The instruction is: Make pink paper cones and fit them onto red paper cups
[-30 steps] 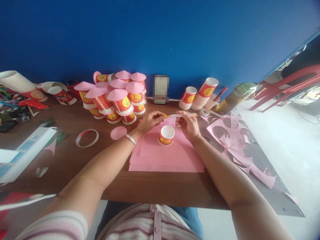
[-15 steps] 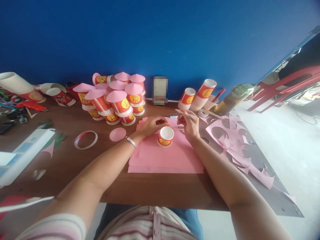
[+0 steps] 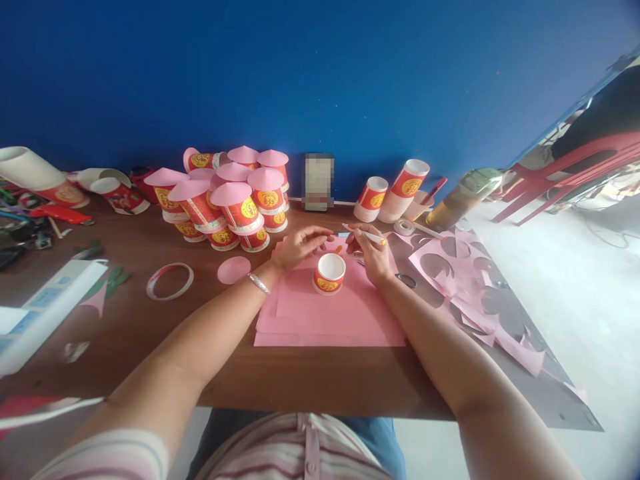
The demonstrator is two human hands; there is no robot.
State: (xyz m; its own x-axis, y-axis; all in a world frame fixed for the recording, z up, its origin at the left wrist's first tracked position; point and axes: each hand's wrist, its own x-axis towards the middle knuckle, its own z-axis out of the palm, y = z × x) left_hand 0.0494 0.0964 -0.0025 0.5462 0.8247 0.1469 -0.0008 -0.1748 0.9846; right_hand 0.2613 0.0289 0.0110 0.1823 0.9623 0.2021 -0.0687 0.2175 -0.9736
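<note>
A small red and yellow paper cup stands upright on a stack of pink paper sheets at the middle of the brown table. My left hand rests on the paper just left of the cup, fingers loosely stretched out and holding nothing. A small orange pen cap lies beside its fingertips, behind the cup. My right hand is closed around a white pen, which points left above and behind the cup's rim.
Several cups with pink cone lids are piled at the back. A pink disc and a tape ring lie to the left. Stacked cups, a bottle and pink cut-out scraps are on the right. A white box lies far left.
My left hand pulled the orange cap off the pen and let it go by the cup. My right hand brought the pen down and left, closer to the cup.
</note>
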